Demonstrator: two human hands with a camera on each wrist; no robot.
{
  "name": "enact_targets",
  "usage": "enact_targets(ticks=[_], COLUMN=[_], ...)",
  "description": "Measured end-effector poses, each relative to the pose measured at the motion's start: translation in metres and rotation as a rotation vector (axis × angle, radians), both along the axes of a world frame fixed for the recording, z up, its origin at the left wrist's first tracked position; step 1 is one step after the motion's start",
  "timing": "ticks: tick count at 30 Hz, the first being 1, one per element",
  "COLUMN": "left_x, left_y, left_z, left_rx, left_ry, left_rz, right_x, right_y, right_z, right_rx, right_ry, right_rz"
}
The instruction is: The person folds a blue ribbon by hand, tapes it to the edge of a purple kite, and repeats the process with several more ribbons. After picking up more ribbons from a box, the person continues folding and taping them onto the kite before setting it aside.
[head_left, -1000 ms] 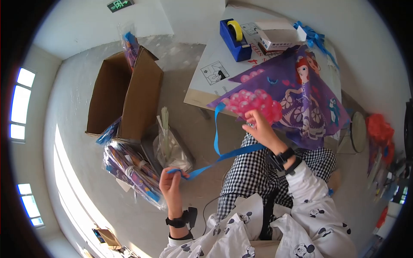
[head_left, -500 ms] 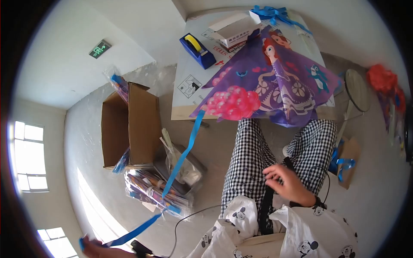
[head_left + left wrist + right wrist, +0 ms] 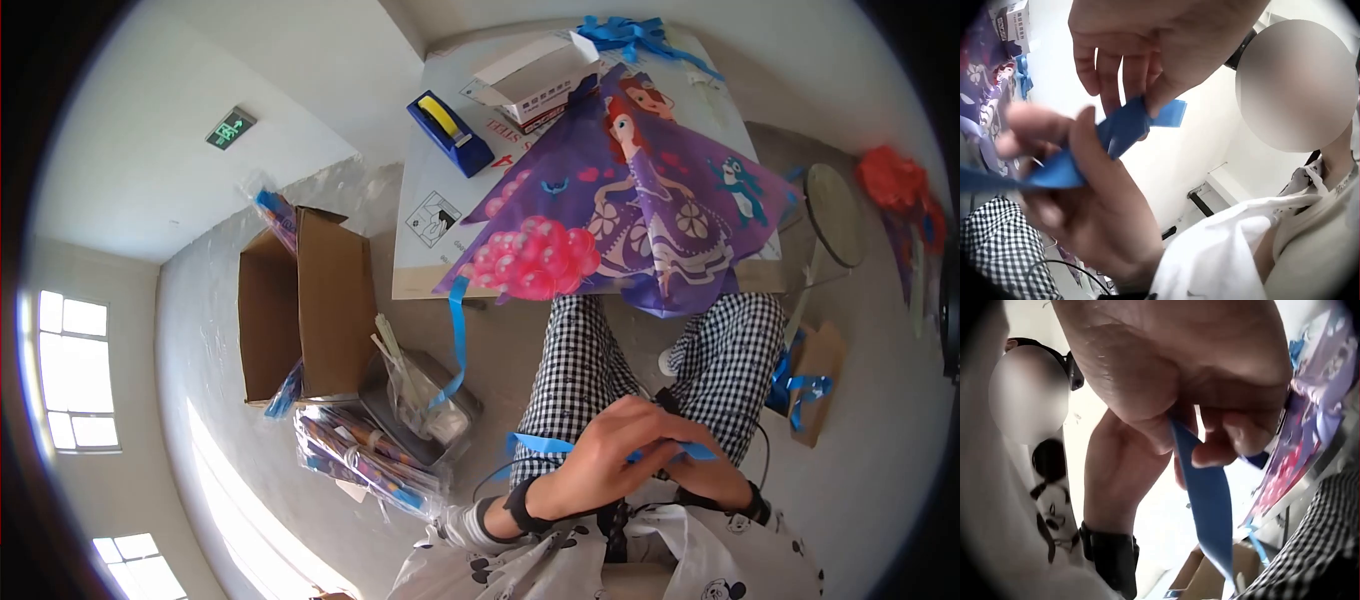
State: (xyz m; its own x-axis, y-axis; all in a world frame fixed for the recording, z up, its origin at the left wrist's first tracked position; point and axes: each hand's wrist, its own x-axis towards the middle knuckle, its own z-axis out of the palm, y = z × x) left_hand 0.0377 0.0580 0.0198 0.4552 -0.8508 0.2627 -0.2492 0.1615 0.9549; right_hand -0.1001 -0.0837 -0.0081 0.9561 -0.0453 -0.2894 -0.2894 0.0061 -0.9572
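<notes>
A purple kite (image 3: 660, 215) with princess pictures lies on the table, a blue ribbon (image 3: 459, 335) hanging from its left corner. More of this ribbon crosses the lap to both hands. My left hand (image 3: 612, 455) reaches over the lap and partly covers my right hand (image 3: 715, 475). In the left wrist view, my left hand (image 3: 1166, 47) pinches the ribbon (image 3: 1124, 128) near its short end between thumb and fingers, while my right hand (image 3: 1094, 206) has it between thumb and fingers below. In the right wrist view, the ribbon (image 3: 1207, 500) hangs from my right hand (image 3: 1191, 369).
On the table (image 3: 415, 283) stand a tape dispenser (image 3: 450, 133) and an open white box (image 3: 540, 80), with blue ribbons (image 3: 640, 38) behind. Left on the floor are a cardboard box (image 3: 335, 310) and wrapped bundles (image 3: 365, 455). A round-topped stool (image 3: 832, 215) stands right.
My left hand has come from the far lower left to my right hand over the lap, bringing the ribbon with it. The ribbon at the kite hangs slacker.
</notes>
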Motion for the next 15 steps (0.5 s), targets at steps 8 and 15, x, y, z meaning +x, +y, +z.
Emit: enact_targets(ticks=[8, 15], left_x=[0.050, 0.156], left_y=[0.022, 0.053], left_z=[-0.053, -0.175], left_rx=[0.255, 0.844], left_ry=[0.275, -0.614], left_rz=[0.253, 0.689], right_x=[0.055, 0.266], right_y=[-0.072, -0.139], right_z=[0.025, 0.059], right_rx=[0.011, -0.700], right_ry=[0.292, -0.248], right_rz=[0.247, 0.315])
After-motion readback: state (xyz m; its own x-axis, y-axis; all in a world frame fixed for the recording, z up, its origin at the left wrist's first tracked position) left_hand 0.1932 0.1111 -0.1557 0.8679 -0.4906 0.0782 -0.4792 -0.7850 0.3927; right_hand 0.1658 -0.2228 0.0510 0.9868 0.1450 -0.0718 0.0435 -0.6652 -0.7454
